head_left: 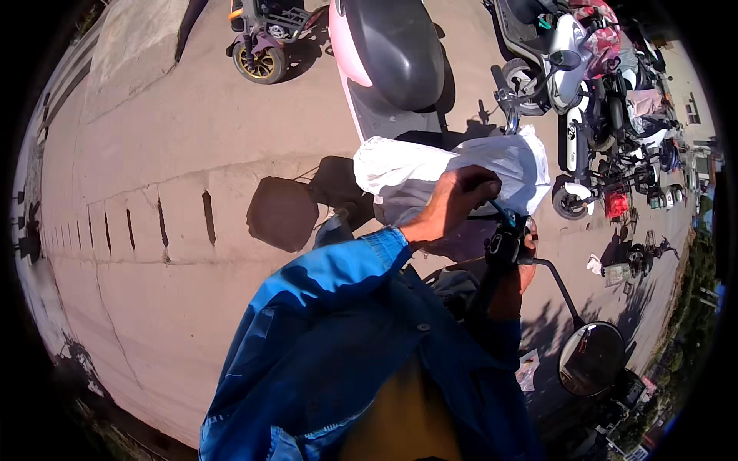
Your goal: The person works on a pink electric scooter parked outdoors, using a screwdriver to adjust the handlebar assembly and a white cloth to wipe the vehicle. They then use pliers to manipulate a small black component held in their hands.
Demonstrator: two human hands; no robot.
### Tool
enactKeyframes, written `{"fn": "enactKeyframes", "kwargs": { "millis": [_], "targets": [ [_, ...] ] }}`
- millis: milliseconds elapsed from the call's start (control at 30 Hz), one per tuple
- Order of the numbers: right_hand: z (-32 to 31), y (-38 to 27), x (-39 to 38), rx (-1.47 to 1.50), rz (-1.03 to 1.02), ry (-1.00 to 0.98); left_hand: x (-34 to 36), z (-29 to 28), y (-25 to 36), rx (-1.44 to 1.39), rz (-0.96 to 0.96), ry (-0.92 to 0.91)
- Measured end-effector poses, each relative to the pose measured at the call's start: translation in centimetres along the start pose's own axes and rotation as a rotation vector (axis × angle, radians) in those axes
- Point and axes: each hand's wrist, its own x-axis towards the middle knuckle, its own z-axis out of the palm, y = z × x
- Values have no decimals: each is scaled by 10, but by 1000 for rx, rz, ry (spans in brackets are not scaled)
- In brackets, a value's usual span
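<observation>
My left hand (455, 201) reaches from a blue sleeve over a white cloth (407, 165), its fingers pinched together. From the fingertips a thin blue stick-like thing (498, 206) points at the black handlebar (501, 250); its kind is too small to tell. My right hand (527, 257) sits behind the handlebar, fingers curled against it and partly hidden by the black controls. A round mirror (590, 358) on a black stem stands out from the handlebar. The white cloth drapes over the scooter's front and falls partly in shade.
Ahead is a pink scooter (350, 54) with a black seat (396, 50). A small wheeled vehicle (261, 61) stands at the far left. Several parked scooters (569, 84) line the right side. Slots (207, 217) run across the pavement at left.
</observation>
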Motion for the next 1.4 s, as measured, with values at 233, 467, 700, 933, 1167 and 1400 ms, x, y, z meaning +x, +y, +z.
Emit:
{"fn": "enactKeyframes", "kwargs": {
  "millis": [233,467,700,933,1167,1400],
  "targets": [
    [9,6,-18,78,-59,150,26,-9,4,-535,-426,-255],
    [26,20,-19,325,-244,173,10,-32,-7,-975,-454,-335],
    [41,10,-30,345,-293,269,16,-27,-15,-384,-195,-289],
    [27,32,-21,490,-362,207,34,-36,-17,-559,-486,-296],
    [20,38,-11,325,-208,300,5,-30,-23,-656,-359,-248],
    [7,46,-8,284,-132,376,-5,-4,-18,-394,-105,-143]
  ]
}}
